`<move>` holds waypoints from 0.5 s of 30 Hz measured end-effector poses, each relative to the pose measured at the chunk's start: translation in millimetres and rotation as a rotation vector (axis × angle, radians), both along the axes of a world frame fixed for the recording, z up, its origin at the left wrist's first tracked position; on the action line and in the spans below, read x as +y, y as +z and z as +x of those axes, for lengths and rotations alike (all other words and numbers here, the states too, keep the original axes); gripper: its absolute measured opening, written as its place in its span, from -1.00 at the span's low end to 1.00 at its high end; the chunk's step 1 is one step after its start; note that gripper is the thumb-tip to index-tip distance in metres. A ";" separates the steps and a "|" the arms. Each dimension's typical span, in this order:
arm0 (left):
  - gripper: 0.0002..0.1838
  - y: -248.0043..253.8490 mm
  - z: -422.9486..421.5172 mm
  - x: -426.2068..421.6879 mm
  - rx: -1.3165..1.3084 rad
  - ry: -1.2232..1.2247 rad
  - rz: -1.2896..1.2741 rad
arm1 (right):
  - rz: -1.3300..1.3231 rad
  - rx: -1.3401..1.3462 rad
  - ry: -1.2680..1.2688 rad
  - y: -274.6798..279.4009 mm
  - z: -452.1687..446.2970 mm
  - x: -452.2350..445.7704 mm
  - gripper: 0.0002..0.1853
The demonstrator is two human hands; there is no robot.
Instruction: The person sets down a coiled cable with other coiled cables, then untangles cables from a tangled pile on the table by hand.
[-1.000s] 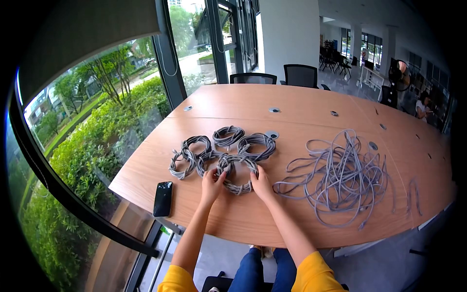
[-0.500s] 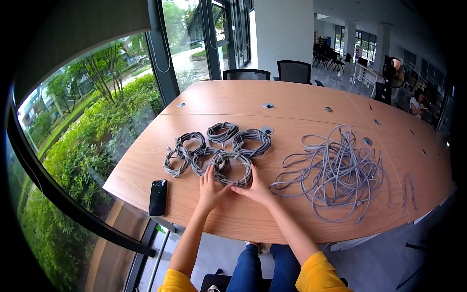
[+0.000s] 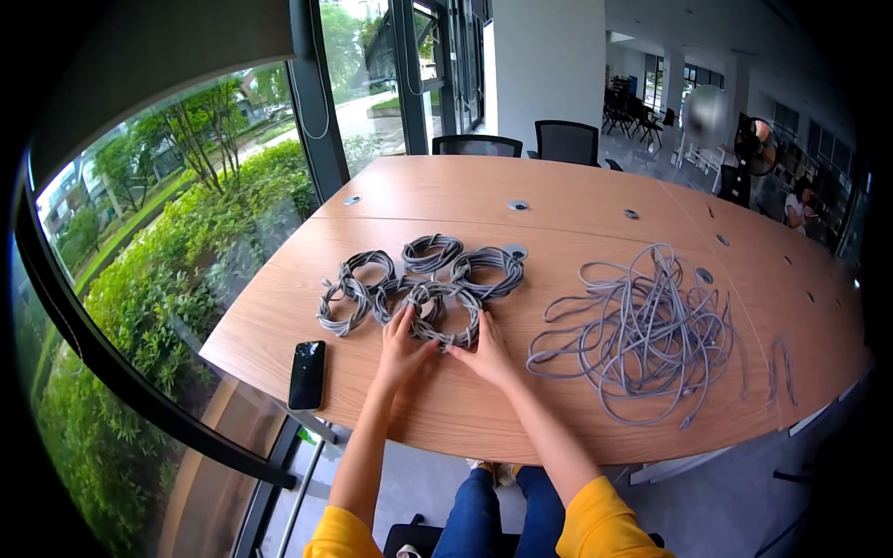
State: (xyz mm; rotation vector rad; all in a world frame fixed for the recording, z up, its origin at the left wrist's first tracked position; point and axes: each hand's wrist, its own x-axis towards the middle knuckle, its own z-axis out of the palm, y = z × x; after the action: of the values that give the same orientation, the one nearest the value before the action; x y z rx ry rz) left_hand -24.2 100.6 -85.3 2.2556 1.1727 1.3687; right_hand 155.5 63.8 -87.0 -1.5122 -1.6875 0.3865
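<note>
A coiled grey cable (image 3: 446,289) lies near the middle of the wooden table, between my two hands. My left hand (image 3: 402,352) curls against its left near side, and my right hand (image 3: 486,353) holds its right near side. The two thumbs almost meet at the coil's near edge. Several other coiled cables sit just beyond and to the left, among them a back coil (image 3: 433,252), a right coil (image 3: 502,272) and a far-left coil (image 3: 343,309). The held coil overlaps a neighbouring one, which it partly hides.
A loose tangle of grey cable (image 3: 651,339) spreads over the table's right side, with short ties or cable pieces (image 3: 783,372) farther right. A black phone (image 3: 307,375) lies at the left edge. Chairs (image 3: 566,142) stand behind the table (image 3: 465,423). A person (image 3: 796,205) sits far right.
Both hands and the coil between them have shifted slightly away from me, closer to the other coils. The camera view has also moved a little. The tangle and phone stay in place.
</note>
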 end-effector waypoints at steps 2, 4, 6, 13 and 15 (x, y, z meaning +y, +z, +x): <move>-0.21 0.1 -1.3 4.8 0.016 0.006 -0.014 | -0.010 -0.012 -0.012 -2.6 -0.9 3.9 0.01; -0.21 0.5 -0.2 7.8 0.013 0.005 -0.014 | -0.061 -0.084 -0.032 -4.7 -1.0 8.3 0.03; -0.21 0.8 -0.4 9.9 0.011 0.010 -0.019 | -0.060 -0.103 -0.039 -6.2 -1.0 11.6 0.03; -0.21 8.2 -1.6 12.5 0.076 0.001 -0.019 | -0.042 -0.198 -0.067 -2.9 -2.0 12.9 0.01; -0.21 8.6 -0.9 9.9 0.095 0.008 -0.030 | -0.042 -0.240 -0.079 1.5 -3.0 9.1 -0.02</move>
State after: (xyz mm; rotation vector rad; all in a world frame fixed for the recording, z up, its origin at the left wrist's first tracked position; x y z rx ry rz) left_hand -25.1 110.4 -76.8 2.3207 1.2246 1.2506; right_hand 152.5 72.9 -85.5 -1.7063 -1.8049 0.2058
